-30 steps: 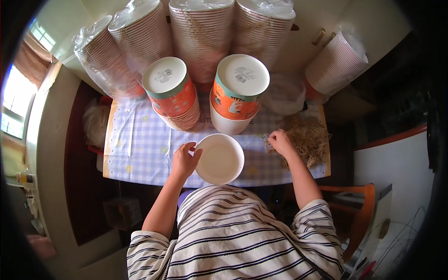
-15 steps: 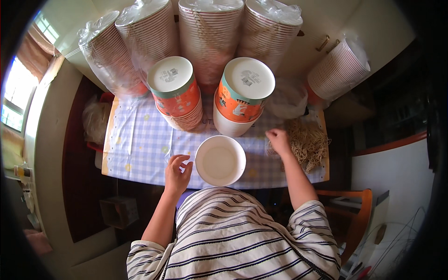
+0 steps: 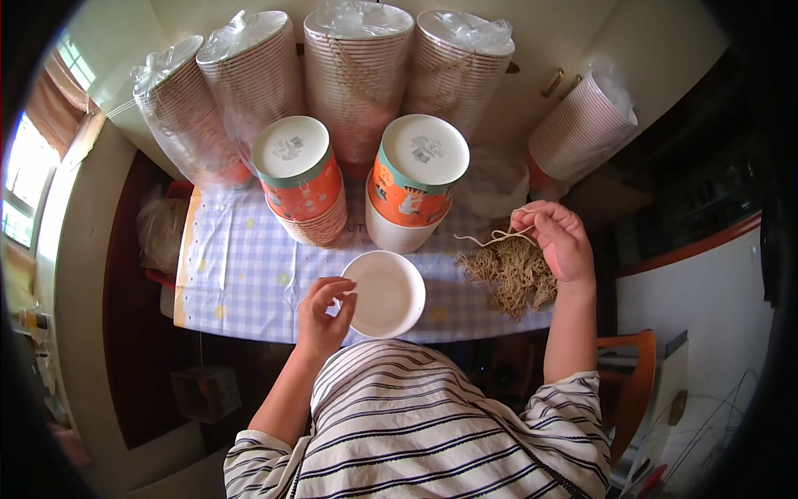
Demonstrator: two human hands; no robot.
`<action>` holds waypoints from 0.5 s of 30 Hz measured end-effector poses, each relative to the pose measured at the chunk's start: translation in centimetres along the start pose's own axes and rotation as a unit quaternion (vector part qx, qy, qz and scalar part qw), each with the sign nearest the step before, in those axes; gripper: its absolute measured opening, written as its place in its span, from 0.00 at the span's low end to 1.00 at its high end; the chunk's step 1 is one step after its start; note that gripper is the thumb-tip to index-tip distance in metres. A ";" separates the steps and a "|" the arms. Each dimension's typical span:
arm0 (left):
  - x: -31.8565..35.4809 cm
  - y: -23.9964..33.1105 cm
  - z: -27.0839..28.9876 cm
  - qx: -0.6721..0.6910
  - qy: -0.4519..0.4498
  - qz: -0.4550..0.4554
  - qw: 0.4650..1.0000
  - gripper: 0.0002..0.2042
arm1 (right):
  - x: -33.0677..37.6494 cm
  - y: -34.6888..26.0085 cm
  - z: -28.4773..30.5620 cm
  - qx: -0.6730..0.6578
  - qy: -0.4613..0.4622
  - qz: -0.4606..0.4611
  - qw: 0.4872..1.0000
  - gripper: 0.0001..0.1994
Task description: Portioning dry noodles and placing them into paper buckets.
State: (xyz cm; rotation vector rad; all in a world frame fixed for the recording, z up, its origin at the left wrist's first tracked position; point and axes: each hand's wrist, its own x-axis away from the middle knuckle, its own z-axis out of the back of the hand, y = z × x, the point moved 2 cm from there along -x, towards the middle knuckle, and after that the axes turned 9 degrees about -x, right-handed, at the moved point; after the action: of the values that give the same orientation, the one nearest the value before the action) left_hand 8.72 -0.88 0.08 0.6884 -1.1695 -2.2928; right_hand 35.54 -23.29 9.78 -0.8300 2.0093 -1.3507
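My right hand (image 3: 562, 239) pinches a pale beige cord (image 3: 478, 240) between thumb and fingers, above a tangled pile of similar cord (image 3: 519, 279) at the table's right. One end of that cord trails out to the left. Loosely curled, my left hand (image 3: 326, 312) hovers at the left rim of a white paper bucket (image 3: 386, 295), which stands mouth up near the table's front edge. A small gap shows between its thumb and fingertips; whether they touch the rim, I cannot tell.
Two upside-down orange-and-green paper bucket stacks (image 3: 420, 179) (image 3: 299, 179) stand behind the white one. Several tall bagged stacks (image 3: 357, 83) line the back, with another bagged stack (image 3: 582, 125) at the right. A blue checked cloth (image 3: 241, 274) covers the table. A wooden chair (image 3: 636, 391) stands at right.
My right hand has risen from beside the pile and moved right, drawing up a cord. My left hand has moved right to the white bucket's rim. The whole view has shifted slightly.
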 end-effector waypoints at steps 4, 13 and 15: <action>-1.3 3.0 -0.9 0.049 -0.056 -0.038 0.996 0.09 | 0.5 0.3 -2.4 0.088 -0.054 -0.006 0.995 0.05; -3.3 7.1 -4.3 0.112 -0.162 -0.099 0.975 0.17 | 1.8 2.6 -5.8 0.018 -0.083 -0.069 0.994 0.05; -3.2 7.5 -5.0 0.088 -0.154 -0.141 0.974 0.18 | 2.1 2.8 -6.7 0.003 -0.077 -0.067 0.995 0.05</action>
State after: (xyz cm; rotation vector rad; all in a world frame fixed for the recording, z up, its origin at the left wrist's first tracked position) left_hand 15.59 -5.86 4.49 0.6091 -1.5144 -2.6258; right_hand 28.66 -20.15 9.03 -1.0496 1.8592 -1.3210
